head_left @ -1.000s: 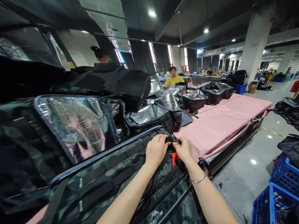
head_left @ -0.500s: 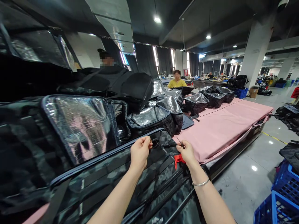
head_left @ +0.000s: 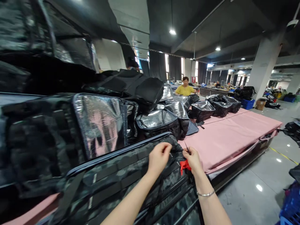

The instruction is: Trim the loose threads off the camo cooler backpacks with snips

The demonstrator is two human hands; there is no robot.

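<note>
A dark camouflage bag (head_left: pixel 131 165) with webbing straps lies in front of me, a blue-grey trimmed edge running along its far side. Above its upper right part, my left hand (head_left: pixel 160 156) has its fingertips pinched together; whatever may be between them is too small to see. Close by on the right, my right hand (head_left: pixel 193 160) grips a small pair of scissors (head_left: pixel 187 148), the thin blades pointing up and away. A strip of red cloth (head_left: pixel 184 166) hangs below that hand, near the bag's right edge. The two hands are apart.
Silver-lined bags (head_left: pixel 158 118) stand along the far side of the pink-covered table (head_left: pixel 243 131). Black bags (head_left: pixel 140 86) are piled at the left. Across the table is a person in yellow (head_left: pixel 185 89). Blue crates (head_left: pixel 290 203) stand on the floor at the lower right.
My view has swung left, shifting the scene rightward. My left hand has moved right along the bag, closer to my right hand. The scissors stay in my right hand.
</note>
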